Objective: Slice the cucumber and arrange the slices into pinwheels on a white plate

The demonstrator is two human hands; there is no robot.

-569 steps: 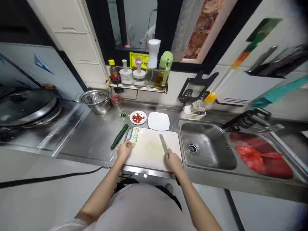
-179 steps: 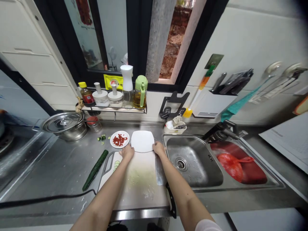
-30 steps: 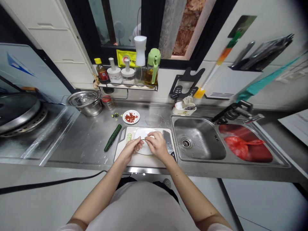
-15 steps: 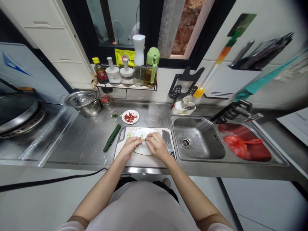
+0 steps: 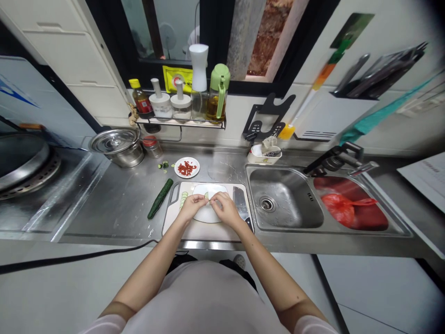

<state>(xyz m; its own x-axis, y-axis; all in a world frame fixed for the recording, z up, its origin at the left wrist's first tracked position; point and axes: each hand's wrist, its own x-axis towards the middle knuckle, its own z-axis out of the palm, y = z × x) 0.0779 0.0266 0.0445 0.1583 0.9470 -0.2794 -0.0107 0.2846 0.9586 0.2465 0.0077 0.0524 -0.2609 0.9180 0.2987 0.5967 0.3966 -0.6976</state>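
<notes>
A white plate [image 5: 207, 214] lies on the white cutting board [image 5: 194, 228] at the counter's front. Over the plate my left hand [image 5: 191, 206] and my right hand [image 5: 225, 209] meet, fingers pinched together on a small pale green cucumber slice [image 5: 207, 196]. A row of cucumber slices [image 5: 182, 199] lies on the board's left part. A cleaver [image 5: 240, 206] rests on the board's right edge, blade pointing away. A whole cucumber [image 5: 160, 198] lies on the steel counter left of the board.
A small plate of chopped red chili [image 5: 187, 167] and cucumber ends [image 5: 164, 164] sit behind the board. A lidded pot [image 5: 117, 146] stands at the left, a condiment shelf [image 5: 181, 121] behind. The sink [image 5: 284, 204] is right, with a red bag [image 5: 342, 208] in the far basin.
Both hands have moved a little farther up over the plate and closed together on the slice. The view has shifted slightly.
</notes>
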